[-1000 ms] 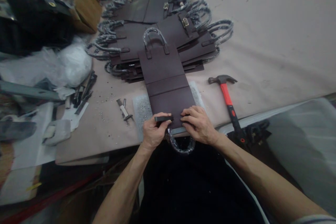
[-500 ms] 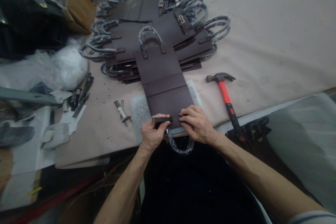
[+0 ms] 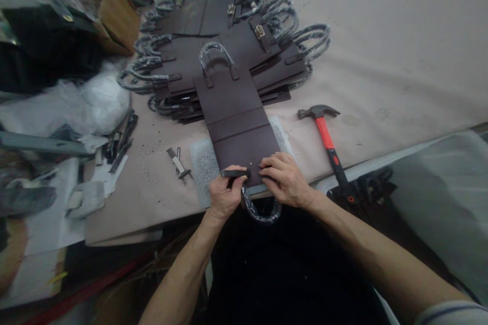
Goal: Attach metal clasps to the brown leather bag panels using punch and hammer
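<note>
A dark brown leather bag panel (image 3: pixel 236 96) runs from the bag stack down to the table's near edge. Plastic-wrapped handles are at both its ends; the near handle (image 3: pixel 263 218) hangs past the edge, by my lap. My left hand (image 3: pixel 225 193) pinches a short dark strap (image 3: pixel 233 173) between thumb and fingers, low over the panel. My right hand (image 3: pixel 284 177) is closed at the panel's lower right side, fingertips and thumb pressed on the leather. What lies under those fingertips is hidden. Between the hands, a tiny pale dot shows on the panel.
Similar bag pieces (image 3: pixel 183 61) lie stacked behind the panel. A claw hammer (image 3: pixel 326 137) with a red and black handle rests at right. Metal punch-like tools (image 3: pixel 178 165) lie left, near a pale speckled slab (image 3: pixel 206 160). Plastic bags (image 3: pixel 102 91) and dark strips (image 3: pixel 121 142) crowd the far left.
The camera view has shifted slightly. Both hands keep nearly the same place on the panel, and the left still holds the strap. The tiny pale dot between them now shows more clearly.
</note>
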The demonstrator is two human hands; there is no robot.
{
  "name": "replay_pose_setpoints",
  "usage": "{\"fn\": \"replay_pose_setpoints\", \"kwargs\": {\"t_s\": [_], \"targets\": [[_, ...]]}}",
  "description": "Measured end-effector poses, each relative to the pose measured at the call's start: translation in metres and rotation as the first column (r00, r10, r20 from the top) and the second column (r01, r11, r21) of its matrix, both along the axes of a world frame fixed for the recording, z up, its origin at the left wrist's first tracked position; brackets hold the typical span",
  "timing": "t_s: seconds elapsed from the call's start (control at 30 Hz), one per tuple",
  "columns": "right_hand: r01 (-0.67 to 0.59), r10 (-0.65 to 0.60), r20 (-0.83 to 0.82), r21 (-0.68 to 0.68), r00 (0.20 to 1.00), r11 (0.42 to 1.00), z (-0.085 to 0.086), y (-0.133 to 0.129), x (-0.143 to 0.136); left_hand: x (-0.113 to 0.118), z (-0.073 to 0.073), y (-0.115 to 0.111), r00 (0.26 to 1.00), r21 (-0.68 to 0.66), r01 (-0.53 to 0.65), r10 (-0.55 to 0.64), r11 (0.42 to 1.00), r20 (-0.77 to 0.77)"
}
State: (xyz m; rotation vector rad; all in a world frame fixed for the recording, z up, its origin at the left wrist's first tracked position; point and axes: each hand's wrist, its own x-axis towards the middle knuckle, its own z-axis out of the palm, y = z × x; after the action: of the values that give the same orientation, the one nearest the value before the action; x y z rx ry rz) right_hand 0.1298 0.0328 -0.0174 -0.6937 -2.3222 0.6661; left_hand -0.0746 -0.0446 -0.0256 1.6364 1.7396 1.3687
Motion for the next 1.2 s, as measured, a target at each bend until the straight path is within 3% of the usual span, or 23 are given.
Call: {"fn": "replay_pose_setpoints", "kwargs": {"t_s": [0.43, 0.57, 0.63, 0.7, 0.8, 0.9, 1.0, 1.07, 1.13, 1.2], "targets": [[0.01, -0.01, -0.009, -0.015, 1.0, 1.0, -0.001, -0.001, 0.0, 0.008, 0.005, 0.004, 0.985, 0.114, 0.086, -0.067, 0.99, -0.162], [0.005, -0.013, -0.1, -0.081, 0.995, 0.997, 0.006, 0.0, 0.003, 0.008, 0.003, 0.004, 0.986, 0.086, 0.055, -0.041, 0.995, -0.163], [0.059, -0.073, -0.151, -0.092, 0.986, 0.994, 0.012, 0.003, 0.01, 0.008, 0.003, 0.004, 0.986, 0.076, 0.049, -0.036, 0.996, -0.163], [0.194, -0.201, -0.148, -0.059, 0.968, 0.979, 0.018, 0.007, 0.024, 0.009, 0.003, 0.004, 0.983, 0.08, 0.075, -0.06, 0.994, -0.171], [0.456, -0.456, -0.024, 0.022, 0.89, 0.89, 0.019, 0.016, 0.055, 0.011, 0.003, 0.006, 0.976, 0.093, 0.13, -0.111, 0.987, -0.188], [0.647, -0.642, 0.252, 0.076, 0.724, 0.759, 0.012, 0.021, 0.087, 0.012, 0.003, 0.008, 0.978, 0.103, 0.131, -0.111, 0.986, -0.178], [0.709, -0.637, 0.518, 0.08, 0.571, 0.701, 0.005, 0.02, 0.106, 0.012, 0.002, 0.008, 0.985, 0.084, 0.099, -0.085, 0.992, -0.151], [0.733, -0.606, 0.594, 0.039, 0.53, 0.679, 0.004, 0.02, 0.111, 0.011, 0.001, 0.008, 0.988, 0.062, 0.079, -0.069, 0.995, -0.138], [0.775, -0.596, 0.601, -0.063, 0.532, 0.628, 0.005, 0.023, 0.113, 0.011, 0.001, 0.008, 0.989, 0.052, 0.076, -0.068, 0.996, -0.131], [0.792, -0.593, 0.53, -0.323, 0.605, 0.519, 0.008, 0.031, 0.112, 0.011, 0.001, 0.008, 0.988, 0.049, 0.086, -0.079, 0.995, -0.13]]}}
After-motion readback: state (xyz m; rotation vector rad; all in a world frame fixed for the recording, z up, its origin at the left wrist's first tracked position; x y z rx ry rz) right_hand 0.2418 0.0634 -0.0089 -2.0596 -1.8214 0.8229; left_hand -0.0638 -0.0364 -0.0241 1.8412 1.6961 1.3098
